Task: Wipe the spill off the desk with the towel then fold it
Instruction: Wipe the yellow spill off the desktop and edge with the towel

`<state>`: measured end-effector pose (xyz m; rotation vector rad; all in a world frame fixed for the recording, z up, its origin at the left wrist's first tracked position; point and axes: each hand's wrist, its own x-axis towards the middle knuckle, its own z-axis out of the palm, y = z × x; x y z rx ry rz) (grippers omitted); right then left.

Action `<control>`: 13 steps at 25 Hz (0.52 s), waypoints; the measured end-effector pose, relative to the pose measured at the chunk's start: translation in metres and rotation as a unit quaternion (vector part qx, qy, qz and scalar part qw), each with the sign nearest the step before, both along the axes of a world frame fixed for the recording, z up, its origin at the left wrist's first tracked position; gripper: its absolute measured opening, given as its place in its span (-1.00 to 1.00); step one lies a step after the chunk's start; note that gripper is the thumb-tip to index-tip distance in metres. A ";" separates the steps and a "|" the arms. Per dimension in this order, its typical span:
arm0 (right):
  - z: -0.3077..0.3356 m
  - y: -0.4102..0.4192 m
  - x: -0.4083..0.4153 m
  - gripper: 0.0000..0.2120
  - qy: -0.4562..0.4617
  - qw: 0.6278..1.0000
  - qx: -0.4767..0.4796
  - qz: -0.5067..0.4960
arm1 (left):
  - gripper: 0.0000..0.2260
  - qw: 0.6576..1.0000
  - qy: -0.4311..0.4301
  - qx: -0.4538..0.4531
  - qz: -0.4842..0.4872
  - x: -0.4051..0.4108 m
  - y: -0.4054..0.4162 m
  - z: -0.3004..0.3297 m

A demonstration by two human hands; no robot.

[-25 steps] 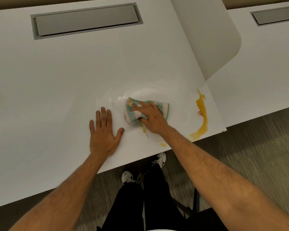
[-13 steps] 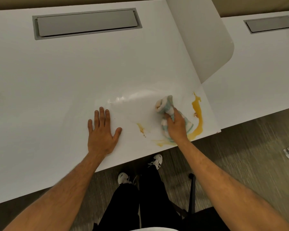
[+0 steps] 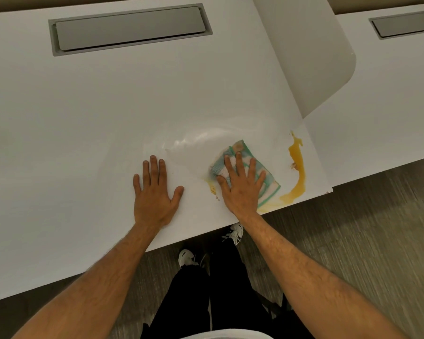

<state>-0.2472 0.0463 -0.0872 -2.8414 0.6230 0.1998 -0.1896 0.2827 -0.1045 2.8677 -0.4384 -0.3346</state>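
Observation:
A white and green striped towel (image 3: 267, 177) lies bunched on the white desk (image 3: 83, 118) near its front right corner. My right hand (image 3: 241, 189) presses flat on it with straight, spread fingers. An orange spill (image 3: 296, 167) curves along the desk's right edge, just right of the towel, and small orange smears (image 3: 212, 188) sit left of my right hand. A wet sheen (image 3: 194, 143) shows on the desk behind the hands. My left hand (image 3: 154, 194) rests flat on the desk, left of the towel, holding nothing.
A grey cable hatch (image 3: 130, 28) is set into the back of the desk. A white divider panel (image 3: 311, 57) rises at the desk's right side, with a second desk (image 3: 377, 106) beyond it. The desk's front edge runs just below my hands; floor and my legs lie below.
My right hand swept the towel right toward the spill, then back a little left, and now lies flat on it instead of gripping it. My left hand stayed put.

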 end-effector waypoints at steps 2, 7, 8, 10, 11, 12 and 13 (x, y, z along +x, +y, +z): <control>-0.001 0.010 0.003 -0.39 -0.017 0.999 0.005 0.041 | -0.21 1.000 -0.002 0.001 0.000 0.001 0.000 0.000; 0.004 0.010 -0.005 -0.45 -0.047 0.983 0.084 0.157 | -0.21 1.000 -0.002 -0.001 -0.001 0.001 0.003 -0.002; 0.006 0.009 -0.009 -0.46 -0.045 0.979 0.102 0.173 | -0.21 1.000 -0.001 -0.003 -0.001 0.000 0.003 -0.001; 0.015 0.011 -0.014 -0.51 -0.018 0.973 0.186 0.134 | -0.21 1.000 -0.003 0.000 -0.003 0.000 0.003 -0.001; 0.023 0.011 -0.012 -0.55 0.007 0.961 0.267 0.072 | -0.21 1.000 0.000 0.003 -0.003 0.001 0.004 0.000; 0.034 0.010 -0.009 -0.61 0.010 0.932 0.362 -0.006 | -0.21 1.000 0.004 0.004 -0.003 0.001 0.004 0.001; 0.046 0.006 -0.007 -0.70 -0.026 0.891 0.445 -0.085 | -0.21 1.000 0.007 0.004 -0.005 0.000 0.005 0.001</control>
